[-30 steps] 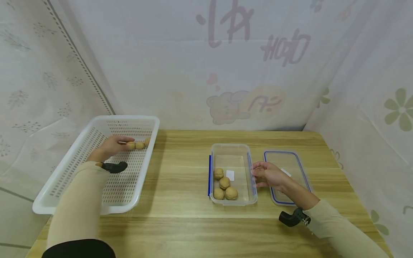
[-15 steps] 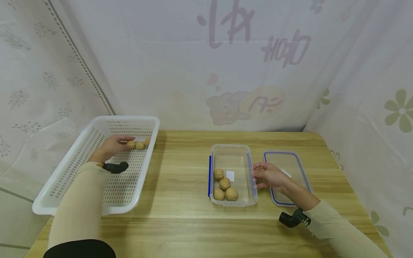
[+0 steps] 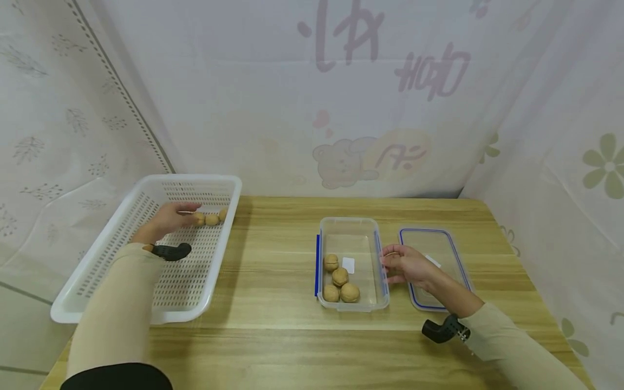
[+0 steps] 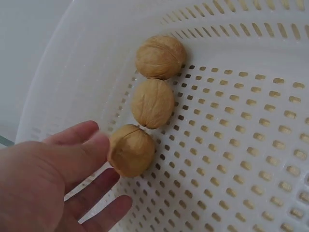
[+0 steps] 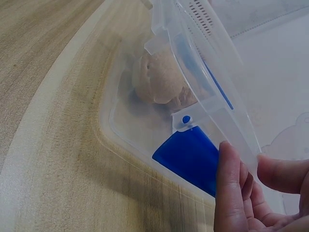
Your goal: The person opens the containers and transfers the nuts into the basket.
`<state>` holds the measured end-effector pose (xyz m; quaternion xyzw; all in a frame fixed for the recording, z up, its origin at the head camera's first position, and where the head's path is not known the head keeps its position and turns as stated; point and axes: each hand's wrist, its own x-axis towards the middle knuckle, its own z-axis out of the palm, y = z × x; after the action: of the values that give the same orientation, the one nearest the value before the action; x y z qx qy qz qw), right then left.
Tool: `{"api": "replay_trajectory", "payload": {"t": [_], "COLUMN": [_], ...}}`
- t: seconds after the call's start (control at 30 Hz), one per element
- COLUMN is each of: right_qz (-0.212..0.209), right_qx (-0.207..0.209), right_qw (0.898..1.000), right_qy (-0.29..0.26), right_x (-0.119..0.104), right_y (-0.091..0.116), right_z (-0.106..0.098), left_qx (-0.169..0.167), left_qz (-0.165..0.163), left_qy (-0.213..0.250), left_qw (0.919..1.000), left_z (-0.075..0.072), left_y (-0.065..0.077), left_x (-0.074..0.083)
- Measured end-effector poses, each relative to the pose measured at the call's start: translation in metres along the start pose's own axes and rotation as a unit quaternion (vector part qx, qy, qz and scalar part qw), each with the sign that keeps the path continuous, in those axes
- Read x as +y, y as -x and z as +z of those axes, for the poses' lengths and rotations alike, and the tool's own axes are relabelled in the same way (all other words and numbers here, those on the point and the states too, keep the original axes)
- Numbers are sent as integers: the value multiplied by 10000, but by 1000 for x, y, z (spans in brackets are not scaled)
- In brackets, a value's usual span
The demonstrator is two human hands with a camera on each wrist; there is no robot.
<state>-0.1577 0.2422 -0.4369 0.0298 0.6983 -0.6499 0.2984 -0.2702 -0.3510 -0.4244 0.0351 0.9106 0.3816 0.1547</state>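
My left hand (image 3: 170, 218) is inside a white slotted plastic basket (image 3: 223, 238). Its thumb tip meets the edge of the nearest walnut (image 4: 132, 151) in the left wrist view, while the other fingers stay spread around that side. Two more walnuts, a middle one (image 4: 152, 103) and a far one (image 4: 161, 56), continue the row along the basket wall. With my right hand (image 3: 408, 266) I pinch the right wall of a clear food container (image 3: 365, 238), thumb over the rim and fingers outside by the blue latch (image 5: 190, 157). Several walnuts (image 3: 339, 277) lie in the container's left part.
A clear lid (image 3: 429, 244) with a blue seal lies right of the container, partly under my right forearm. Wooden tabletop (image 3: 273, 271) stretches between basket and container. Patterned white curtains (image 3: 273, 108) hang behind and on both sides.
My left hand has shifted very slightly left beside the nearest walnut. The right hand and the container have stayed in place.
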Motion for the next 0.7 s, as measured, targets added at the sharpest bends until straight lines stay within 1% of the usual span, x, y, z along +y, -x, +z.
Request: {"api": "replay_trajectory", "payload": {"t": [0.13, 0.27, 0.43, 0.5, 0.7], "right_qz": [-7, -2, 1, -1, 5], "right_qx": [-18, -33, -31, -34, -36], "right_qw": [10000, 10000, 10000, 10000, 10000], "right_qy": [13, 1, 0, -13, -51], "right_x": [0, 0, 0, 0, 0], "right_y": [0, 0, 0, 0, 0], "right_z": [0, 0, -1, -1, -1], "left_qx": [-32, 28, -110, -148, -75], "left_qz": [-133, -52, -83, -67, 141], "left_qy": [10, -298, -459, -556, -1067], "left_qw": [9999, 9995, 9989, 9983, 9942], "left_z": [-6, -12, -19, -22, -27], "left_y": [2, 4, 6, 7, 9], "left_x": [3, 10, 21, 26, 35]}}
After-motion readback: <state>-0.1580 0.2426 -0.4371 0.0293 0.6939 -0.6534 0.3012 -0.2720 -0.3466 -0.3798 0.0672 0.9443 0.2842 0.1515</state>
